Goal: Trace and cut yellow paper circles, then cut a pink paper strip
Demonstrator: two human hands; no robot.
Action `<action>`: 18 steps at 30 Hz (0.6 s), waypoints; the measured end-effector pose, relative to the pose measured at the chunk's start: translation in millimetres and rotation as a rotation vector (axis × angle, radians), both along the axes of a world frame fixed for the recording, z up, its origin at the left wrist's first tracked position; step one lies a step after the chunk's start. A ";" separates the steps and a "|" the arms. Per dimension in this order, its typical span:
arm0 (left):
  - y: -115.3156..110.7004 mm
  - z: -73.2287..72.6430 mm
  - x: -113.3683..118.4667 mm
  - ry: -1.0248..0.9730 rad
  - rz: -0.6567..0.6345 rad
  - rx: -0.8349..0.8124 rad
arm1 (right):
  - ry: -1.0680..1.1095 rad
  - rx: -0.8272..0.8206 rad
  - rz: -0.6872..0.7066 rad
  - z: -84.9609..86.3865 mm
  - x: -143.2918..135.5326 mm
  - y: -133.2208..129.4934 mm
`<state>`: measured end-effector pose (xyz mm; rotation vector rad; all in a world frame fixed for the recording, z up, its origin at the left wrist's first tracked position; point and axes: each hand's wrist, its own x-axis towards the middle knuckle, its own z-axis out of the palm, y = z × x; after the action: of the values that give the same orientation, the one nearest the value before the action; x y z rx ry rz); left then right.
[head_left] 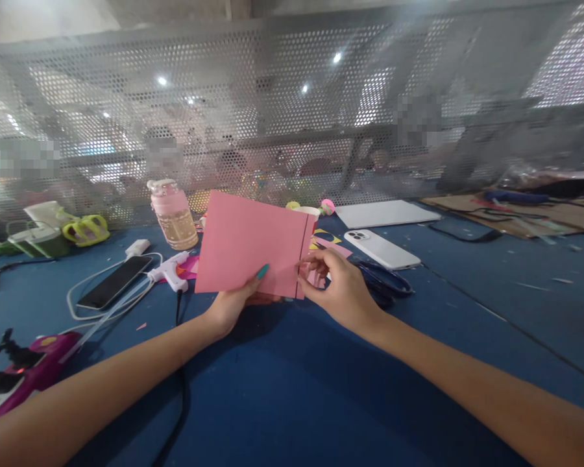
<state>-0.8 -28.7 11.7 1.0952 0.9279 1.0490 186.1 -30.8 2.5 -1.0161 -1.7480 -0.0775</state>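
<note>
My left hand (231,308) grips a pink card (253,243) from below, its thumb with a teal nail lying on the near face and its other fingers behind. The card is held up, tilted, above the blue table. A thin dark line or strip (302,253) runs down close to its right edge. My right hand (338,282) is closed at that edge, thumb and fingertips on the card near the dark line; whether it also pinches something small I cannot tell. Just right of this hand lie dark blue-handled scissors (384,280), partly hidden.
A white phone (382,249) and a white flat panel (387,213) lie to the right. On the left are a pink-lidded bottle (174,217), a white glue gun (170,271), a black phone (114,282) and a magenta power strip (34,370). A perforated metal screen (272,117) stands behind.
</note>
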 end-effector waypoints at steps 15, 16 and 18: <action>0.8 0.5 -0.6 0.013 -0.001 -0.013 | -0.021 0.070 -0.020 2.9 1.1 0.6; 0.7 0.8 -0.4 0.011 0.004 -0.013 | -0.017 0.084 -0.026 3.5 1.5 0.7; 0.5 1.3 -0.1 0.017 0.012 -0.013 | -0.006 0.106 -0.034 4.8 2.3 0.8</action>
<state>-0.9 -28.3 13.0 1.0903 0.9547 1.0441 188.4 -30.0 7.3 -0.9696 -1.7139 -0.1927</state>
